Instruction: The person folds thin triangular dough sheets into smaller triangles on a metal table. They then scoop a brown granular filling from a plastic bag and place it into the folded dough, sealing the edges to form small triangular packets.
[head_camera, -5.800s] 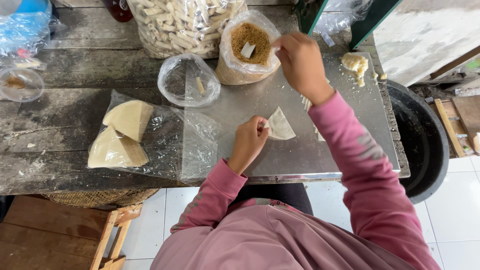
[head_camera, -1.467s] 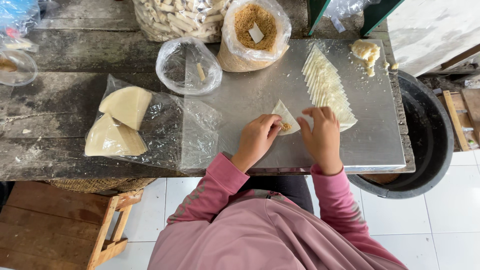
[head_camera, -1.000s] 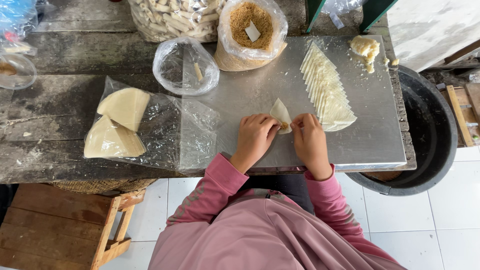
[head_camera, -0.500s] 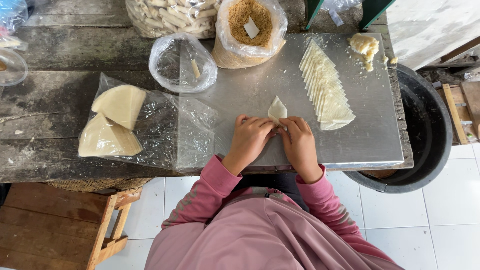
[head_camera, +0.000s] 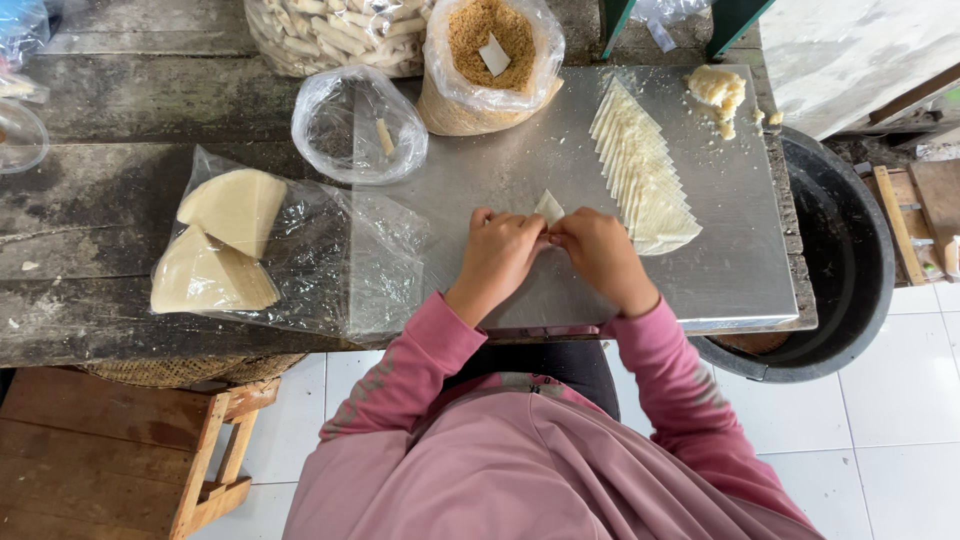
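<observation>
- Left hand (head_camera: 502, 252) and right hand (head_camera: 598, 254) side by side on metal sheet (head_camera: 740, 240), fingertips pinched on one small wrapper (head_camera: 548, 206); only its tip shows.
- Fanned wrapper row (head_camera: 640, 170) just right of the hands.
- Bagged wrapper stacks (head_camera: 225, 240) left on desk (head_camera: 90, 200).
- Crumb bag (head_camera: 490, 60) at far edge.

Pale triangular wrapper (head_camera: 548, 206), tip showing w/ rest hidden, on steel sheet.
</observation>
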